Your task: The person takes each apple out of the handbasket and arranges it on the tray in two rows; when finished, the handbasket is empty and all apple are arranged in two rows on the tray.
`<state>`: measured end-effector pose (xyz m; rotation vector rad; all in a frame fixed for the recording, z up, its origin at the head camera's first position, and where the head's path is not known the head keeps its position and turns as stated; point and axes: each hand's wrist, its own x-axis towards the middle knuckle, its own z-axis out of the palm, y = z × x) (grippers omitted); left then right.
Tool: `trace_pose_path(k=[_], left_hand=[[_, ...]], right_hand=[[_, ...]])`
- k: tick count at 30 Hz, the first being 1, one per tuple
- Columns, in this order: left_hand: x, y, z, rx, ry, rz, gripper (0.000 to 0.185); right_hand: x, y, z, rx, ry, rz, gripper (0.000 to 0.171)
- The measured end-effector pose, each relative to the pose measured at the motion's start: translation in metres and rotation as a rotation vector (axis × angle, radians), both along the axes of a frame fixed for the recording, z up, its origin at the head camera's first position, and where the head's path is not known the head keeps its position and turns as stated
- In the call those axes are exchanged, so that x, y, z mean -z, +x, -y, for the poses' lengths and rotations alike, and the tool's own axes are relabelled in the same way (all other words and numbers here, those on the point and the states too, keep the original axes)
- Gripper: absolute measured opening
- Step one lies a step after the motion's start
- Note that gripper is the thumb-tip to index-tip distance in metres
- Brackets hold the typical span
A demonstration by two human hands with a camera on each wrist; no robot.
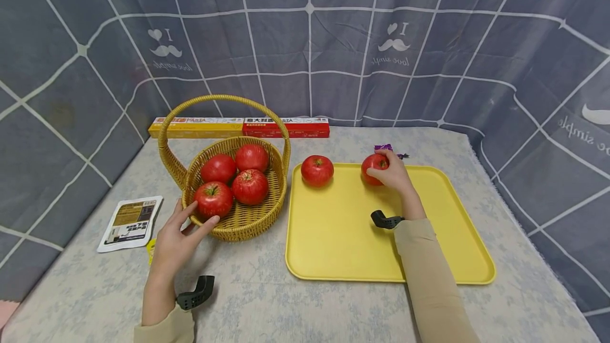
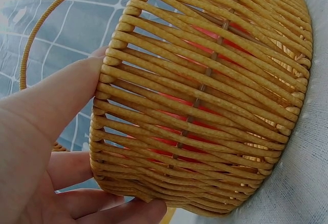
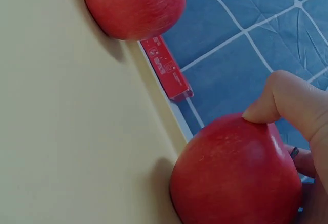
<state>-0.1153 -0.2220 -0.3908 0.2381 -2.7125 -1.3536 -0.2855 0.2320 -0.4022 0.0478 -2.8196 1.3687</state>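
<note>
My left hand (image 1: 172,246) holds the near left rim of a woven basket (image 1: 245,233) with a tall arched handle. Thumb and fingers lie along the rim in the left wrist view, with red showing through the weave (image 2: 169,93). Several red apples (image 1: 214,199) lie in the basket. Over the far side of a yellow tray (image 1: 343,237), my right hand (image 1: 395,174) grips a red apple (image 3: 236,178) between thumb and fingers. Another red apple (image 1: 316,170) sits at the tray's far left corner, also at the top of the right wrist view.
Behind the basket lie a yellow pasta box (image 1: 200,130) and a red pasta box (image 1: 300,130), end to end. A purple wrapped item (image 1: 383,147) is beyond the tray. At the left rests a white and brown packet (image 1: 131,224), near a small yellow item (image 1: 151,250). A grey curtain (image 1: 343,41) hangs behind.
</note>
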Motion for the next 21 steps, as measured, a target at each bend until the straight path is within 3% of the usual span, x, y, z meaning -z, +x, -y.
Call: trace_pose_path(k=[11, 15, 18, 21], left_hand=[[0.000, 0.000, 0.001, 0.000, 0.003, 0.000, 0.084], [0.000, -0.001, 0.001, 0.003, 0.004, 0.004, 0.084], [-0.001, 0.000, 0.001, 0.004, 0.005, 0.007, 0.084], [-0.001, -0.001, 0.001, 0.004, 0.004, 0.007, 0.085]], right_hand=[[-0.004, 0.001, 0.000, 0.003, 0.060, 0.018, 0.071], [-0.013, 0.008, 0.010, 0.057, 0.037, -0.168, 0.067], [-0.027, 0.016, 0.025, 0.088, -0.082, -0.353, 0.056], [-0.043, 0.026, 0.045, 0.038, -0.212, -0.473, 0.048]])
